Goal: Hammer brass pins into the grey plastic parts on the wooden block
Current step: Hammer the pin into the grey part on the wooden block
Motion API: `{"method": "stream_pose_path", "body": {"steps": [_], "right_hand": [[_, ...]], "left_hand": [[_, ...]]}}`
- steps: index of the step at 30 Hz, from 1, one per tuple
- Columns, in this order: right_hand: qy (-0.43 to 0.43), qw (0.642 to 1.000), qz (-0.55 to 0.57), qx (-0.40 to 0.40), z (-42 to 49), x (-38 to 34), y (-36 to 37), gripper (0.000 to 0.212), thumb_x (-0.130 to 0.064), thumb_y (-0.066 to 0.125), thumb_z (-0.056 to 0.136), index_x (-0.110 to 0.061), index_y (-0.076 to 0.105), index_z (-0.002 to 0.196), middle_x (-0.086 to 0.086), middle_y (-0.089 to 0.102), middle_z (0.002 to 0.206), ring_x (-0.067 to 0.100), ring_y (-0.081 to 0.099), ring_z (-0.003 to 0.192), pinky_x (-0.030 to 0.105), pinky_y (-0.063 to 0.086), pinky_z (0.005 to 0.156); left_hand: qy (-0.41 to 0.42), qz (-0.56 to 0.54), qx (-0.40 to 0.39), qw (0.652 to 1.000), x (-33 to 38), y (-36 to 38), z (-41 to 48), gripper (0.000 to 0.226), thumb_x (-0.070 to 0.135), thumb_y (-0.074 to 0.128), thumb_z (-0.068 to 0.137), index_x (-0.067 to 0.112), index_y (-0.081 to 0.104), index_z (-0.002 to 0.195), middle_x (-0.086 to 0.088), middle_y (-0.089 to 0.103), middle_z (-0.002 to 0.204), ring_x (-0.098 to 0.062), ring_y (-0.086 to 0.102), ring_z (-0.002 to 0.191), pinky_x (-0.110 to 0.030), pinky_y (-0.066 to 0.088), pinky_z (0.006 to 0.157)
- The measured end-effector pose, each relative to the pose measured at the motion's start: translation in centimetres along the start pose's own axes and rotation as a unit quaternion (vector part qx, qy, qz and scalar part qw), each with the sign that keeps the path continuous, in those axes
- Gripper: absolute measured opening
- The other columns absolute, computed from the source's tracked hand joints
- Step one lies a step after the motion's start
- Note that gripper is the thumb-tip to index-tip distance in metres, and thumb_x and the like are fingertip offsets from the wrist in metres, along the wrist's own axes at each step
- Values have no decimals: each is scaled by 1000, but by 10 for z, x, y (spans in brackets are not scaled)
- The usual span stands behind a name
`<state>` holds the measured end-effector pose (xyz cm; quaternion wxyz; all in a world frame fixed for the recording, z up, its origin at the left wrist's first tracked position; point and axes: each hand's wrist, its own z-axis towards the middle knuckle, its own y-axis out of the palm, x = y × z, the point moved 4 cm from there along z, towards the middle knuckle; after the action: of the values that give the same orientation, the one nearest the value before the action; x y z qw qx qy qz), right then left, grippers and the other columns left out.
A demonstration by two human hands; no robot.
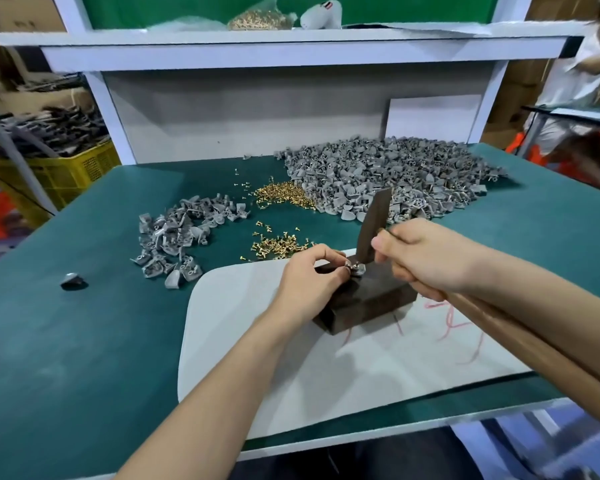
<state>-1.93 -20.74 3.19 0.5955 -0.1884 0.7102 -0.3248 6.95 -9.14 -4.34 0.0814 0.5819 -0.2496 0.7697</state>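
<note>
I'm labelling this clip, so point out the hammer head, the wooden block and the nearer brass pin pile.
hammer head (374,223): head view, middle of the dark metal.
wooden block (371,293): head view, its bare dark top.
nearer brass pin pile (278,244): head view, centre of the heap.

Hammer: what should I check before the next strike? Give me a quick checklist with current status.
1. Seating: part sits on block, ok.
2. Hold: left hand pinches part, ok.
3. Grip: right hand grips hammer near its head, ok.
4. Alignment: pin straight, cannot tell; too small, crowded by fingers and hammer.
5. Clearance: left fingers right beside hammer face, not ok.
6. Supply: loose pins lie just behind block, ok.
</note>
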Motion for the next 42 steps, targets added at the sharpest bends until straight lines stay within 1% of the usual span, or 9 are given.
{"method": "stream_pose_path", "body": {"steps": [5, 12, 15, 17, 23, 27, 33, 38, 42], "right_hand": [[1, 1000, -24, 10, 1, 1, 2, 35, -28, 36, 102, -6, 48, 78, 2, 37, 44, 14, 32, 24, 17, 25, 30], [-5, 998, -43, 39, 2, -14, -10, 37, -29, 35, 101, -9, 46, 72, -1, 39, 40, 16, 35, 27, 17, 25, 28], [37, 997, -53, 34, -2, -12, -1, 39, -27, 33, 102, -10, 44, 69, 11, 47, 58, 21, 43, 39, 17, 30, 29], [22, 998, -58, 32, -2, -13, 2, 38, -29, 33, 102, -9, 43, 71, 15, 45, 57, 22, 40, 35, 18, 27, 29], [23, 997, -57, 46, -4, -17, 2, 40, -28, 34, 101, -3, 50, 74, 12, 44, 50, 21, 41, 31, 19, 29, 29], [27, 996, -47, 64, -4, -19, 0, 39, -24, 32, 102, -11, 42, 67, 8, 42, 54, 18, 41, 34, 24, 32, 34], [12, 995, -79, 55, 1, -12, -2, 38, -26, 34, 102, -9, 43, 69, 8, 45, 52, 22, 44, 32, 17, 30, 28], [-45, 982, 125, 137, 0, -5, -28, 37, -28, 33, 102, -9, 44, 73, -4, 33, 31, 14, 30, 21, 14, 23, 30], [19, 947, 312, 73, 11, 21, -21, 34, -27, 36, 102, -7, 44, 76, -4, 31, 35, 10, 24, 23, 10, 19, 32]], "left_hand": [[0, -15, 1, 1000, 0, 0, 0, 17, 1, 67, 82, 15, 66, 72, -4, 69, 101, -17, 64, 95, -33, 51, 91], [-3, -55, -14, 998, 0, 0, -1, 19, -3, 66, 82, 12, 65, 71, -3, 67, 101, -3, 63, 81, -11, 48, 78], [6, -51, -19, 999, 2, 1, -1, 15, -4, 67, 82, 9, 67, 73, -5, 67, 99, -8, 63, 83, -14, 50, 79], [12, -56, -14, 998, 2, 0, -1, 22, -5, 66, 81, 13, 65, 68, -4, 67, 96, -4, 63, 80, -10, 48, 75], [3, -74, -21, 997, -1, 2, 0, 25, -5, 67, 81, 15, 65, 66, 8, 67, 88, 6, 62, 70, -10, 48, 69], [5, -67, -15, 998, -2, 1, 0, 24, -4, 67, 81, 15, 66, 66, 8, 67, 90, 9, 61, 69, -7, 47, 67], [7, -57, -19, 998, -1, 0, 0, 25, -3, 68, 81, 17, 68, 67, 6, 67, 92, 6, 62, 75, -10, 48, 72], [7, -39, -14, 999, -2, -2, 2, 19, 1, 69, 81, 17, 69, 69, 7, 68, 92, 10, 61, 77, -8, 47, 76], [-6, -46, -10, 999, -3, 0, 0, 12, 4, 68, 82, 10, 71, 72, 5, 69, 94, 5, 62, 81, -12, 46, 80]]}}
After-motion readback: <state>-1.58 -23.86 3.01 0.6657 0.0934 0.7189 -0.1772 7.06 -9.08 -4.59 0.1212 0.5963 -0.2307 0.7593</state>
